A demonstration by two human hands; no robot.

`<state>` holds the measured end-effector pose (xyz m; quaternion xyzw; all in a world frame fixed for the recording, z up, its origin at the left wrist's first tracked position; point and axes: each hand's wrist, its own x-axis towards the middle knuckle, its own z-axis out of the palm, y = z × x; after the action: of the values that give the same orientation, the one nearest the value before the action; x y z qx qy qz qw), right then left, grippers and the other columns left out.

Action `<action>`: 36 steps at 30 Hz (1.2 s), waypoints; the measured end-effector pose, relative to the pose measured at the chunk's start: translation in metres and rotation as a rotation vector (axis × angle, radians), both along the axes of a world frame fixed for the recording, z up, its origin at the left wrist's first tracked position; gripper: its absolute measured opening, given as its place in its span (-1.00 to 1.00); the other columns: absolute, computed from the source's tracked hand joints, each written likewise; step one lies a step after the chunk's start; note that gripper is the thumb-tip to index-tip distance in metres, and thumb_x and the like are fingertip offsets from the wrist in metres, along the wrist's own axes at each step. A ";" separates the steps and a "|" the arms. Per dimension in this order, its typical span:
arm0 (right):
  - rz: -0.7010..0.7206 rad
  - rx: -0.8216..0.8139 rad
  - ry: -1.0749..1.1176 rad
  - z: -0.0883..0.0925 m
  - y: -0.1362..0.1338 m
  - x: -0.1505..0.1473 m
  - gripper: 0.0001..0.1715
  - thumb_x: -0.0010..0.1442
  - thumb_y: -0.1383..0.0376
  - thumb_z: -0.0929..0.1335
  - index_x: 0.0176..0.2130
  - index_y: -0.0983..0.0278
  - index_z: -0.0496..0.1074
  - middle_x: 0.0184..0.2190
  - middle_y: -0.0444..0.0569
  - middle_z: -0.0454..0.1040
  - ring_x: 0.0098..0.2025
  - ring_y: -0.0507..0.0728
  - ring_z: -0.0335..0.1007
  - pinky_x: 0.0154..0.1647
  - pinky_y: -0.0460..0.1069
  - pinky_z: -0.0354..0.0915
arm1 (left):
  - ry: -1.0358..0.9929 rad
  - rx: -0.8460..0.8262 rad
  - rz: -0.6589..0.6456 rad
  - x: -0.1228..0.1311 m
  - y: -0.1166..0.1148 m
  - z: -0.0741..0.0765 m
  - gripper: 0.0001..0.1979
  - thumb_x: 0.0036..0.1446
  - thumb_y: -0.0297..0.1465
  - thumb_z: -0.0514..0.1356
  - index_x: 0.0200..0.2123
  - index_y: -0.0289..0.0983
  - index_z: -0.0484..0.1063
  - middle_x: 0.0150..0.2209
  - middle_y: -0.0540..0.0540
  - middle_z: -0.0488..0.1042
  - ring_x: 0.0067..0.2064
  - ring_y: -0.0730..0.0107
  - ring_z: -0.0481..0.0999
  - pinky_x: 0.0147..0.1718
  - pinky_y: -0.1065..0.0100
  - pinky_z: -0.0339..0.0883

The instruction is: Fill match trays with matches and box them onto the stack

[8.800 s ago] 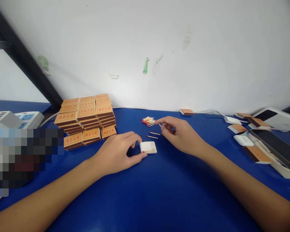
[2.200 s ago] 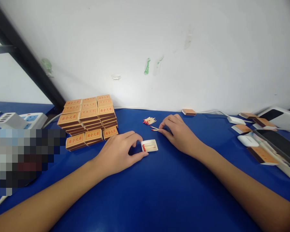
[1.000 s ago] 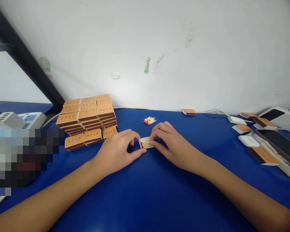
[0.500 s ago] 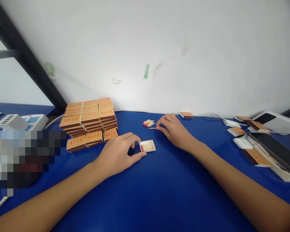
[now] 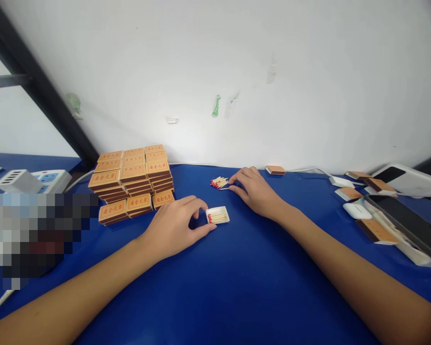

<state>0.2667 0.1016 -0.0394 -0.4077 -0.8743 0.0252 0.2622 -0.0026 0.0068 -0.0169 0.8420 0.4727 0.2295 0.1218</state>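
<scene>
My left hand (image 5: 175, 223) grips a small white matchbox tray (image 5: 226, 210) at its left end, with the index finger behind and the thumb in front. Several red-headed matches (image 5: 218, 218) lie side by side in the tray, heads to the left. Farther back on the blue table, my right hand (image 5: 254, 189) has thumb and index fingertips close together at the tail end of a match (image 5: 224, 188). This match lies at the front edge of a loose pile of matches (image 5: 219, 181). The other fingers of my right hand are curled.
Stacked matchboxes (image 5: 129, 175) stand at the left, beside a power strip (image 5: 52, 181). Single matchboxes (image 5: 275, 170), a white earphone case (image 5: 357, 211), a dark phone (image 5: 409, 223) and a white device (image 5: 405, 179) lie at the right. A white wall (image 5: 290, 115) rises behind.
My right hand has moved slightly left and closer to the match pile, and the match at its fingertips now points a little differently. My left hand keeps its hold on the tray.
</scene>
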 end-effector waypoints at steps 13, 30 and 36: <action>-0.015 -0.008 0.026 -0.001 -0.001 -0.001 -0.89 0.42 0.28 0.31 -0.15 0.21 0.45 -0.15 0.09 0.49 -0.04 0.30 0.30 0.04 0.25 0.34 | -0.002 -0.006 0.002 0.001 0.002 0.000 -0.73 0.26 -0.13 0.33 -0.12 -0.18 0.53 -0.31 0.04 0.48 -0.39 0.43 0.42 -0.40 0.34 0.20; 0.043 -0.044 0.014 0.019 -0.027 -0.007 -0.83 0.45 0.32 0.26 -0.20 0.20 0.42 -0.17 0.09 0.46 -0.11 0.27 0.26 -0.06 0.18 0.29 | -0.012 0.008 0.025 0.000 0.002 -0.001 -0.74 0.22 -0.16 0.36 -0.15 -0.19 0.53 -0.33 0.05 0.47 -0.41 0.44 0.40 -0.41 0.35 0.19; 0.117 -0.066 -0.075 0.037 -0.066 -0.027 -0.82 0.46 0.33 0.27 -0.21 0.21 0.41 -0.18 0.09 0.46 -0.13 0.27 0.26 -0.07 0.19 0.31 | -0.031 0.002 0.056 0.001 0.002 -0.001 -0.75 0.21 -0.17 0.37 -0.17 -0.18 0.53 -0.34 0.05 0.47 -0.40 0.42 0.40 -0.44 0.35 0.15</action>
<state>0.2395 0.0351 -0.0021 -0.3653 -0.9045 0.0541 0.2135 -0.0019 0.0087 -0.0180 0.8249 0.4938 0.2466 0.1220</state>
